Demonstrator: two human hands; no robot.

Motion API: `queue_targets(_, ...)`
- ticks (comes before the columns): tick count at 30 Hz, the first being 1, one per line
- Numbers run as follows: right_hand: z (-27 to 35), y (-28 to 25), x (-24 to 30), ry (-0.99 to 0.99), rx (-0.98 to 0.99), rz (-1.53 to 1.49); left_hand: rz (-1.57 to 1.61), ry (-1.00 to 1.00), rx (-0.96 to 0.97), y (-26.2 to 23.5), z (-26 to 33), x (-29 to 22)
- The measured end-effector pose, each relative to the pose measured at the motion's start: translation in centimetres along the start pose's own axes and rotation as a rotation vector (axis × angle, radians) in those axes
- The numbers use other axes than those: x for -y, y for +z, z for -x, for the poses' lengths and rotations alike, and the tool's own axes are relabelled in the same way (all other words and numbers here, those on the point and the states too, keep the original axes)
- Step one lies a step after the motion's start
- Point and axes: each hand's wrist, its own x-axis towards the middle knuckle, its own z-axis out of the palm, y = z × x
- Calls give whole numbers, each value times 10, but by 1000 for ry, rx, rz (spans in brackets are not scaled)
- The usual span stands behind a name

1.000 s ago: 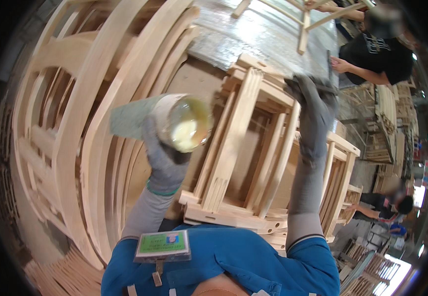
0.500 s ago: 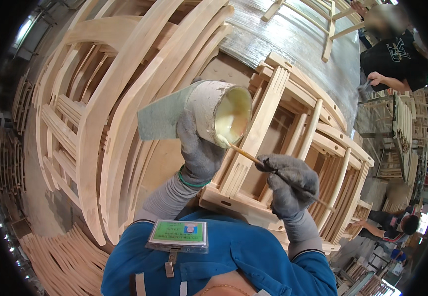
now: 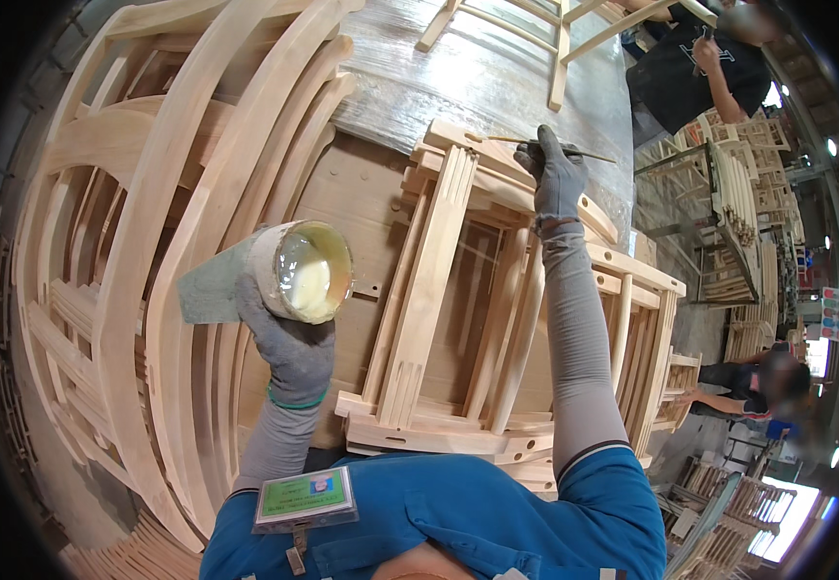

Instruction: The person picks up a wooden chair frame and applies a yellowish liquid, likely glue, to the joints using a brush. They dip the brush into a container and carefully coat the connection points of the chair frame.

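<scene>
My left hand (image 3: 289, 353), in a grey glove, is wrapped round a crusted round pot (image 3: 265, 269) tilted toward me. Pale yellowish, glue-like liquid (image 3: 308, 282) lies inside it, and a flat grey-green panel (image 3: 209, 290) sticks out from its left side. My right hand (image 3: 557, 176), also gloved, reaches far forward with its fingers closed on a thin brush-like stick (image 3: 589, 155). The stick's tip is at the far end of a light wooden chair frame (image 3: 429, 290), by a hole in its curved rail (image 3: 497, 159). Whether the tip touches the wood I cannot tell.
Large curved wooden chair parts (image 3: 130, 251) stand stacked on the left. Brown cardboard (image 3: 347, 208) lies under the frames. Beyond is a plastic-covered table (image 3: 390, 87) with another wooden frame (image 3: 560, 58). Co-workers (image 3: 695, 82) stand at the right, near racks of wooden parts (image 3: 734, 213).
My right hand has drawn the stick away from the pot's rim and stretched forward to the frame's far rail. The pot in my left hand now appears farther left and lower in view.
</scene>
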Motion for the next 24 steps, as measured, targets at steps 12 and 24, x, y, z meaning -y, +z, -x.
queue_targets(12, -8, 5, -30, 80, -51, -32, 72, 24, 100, -23, -4, 7)
queue_targets(24, 32, -23, 17, -53, 124, -291, 49, -67, 142, 6, 20, -21)
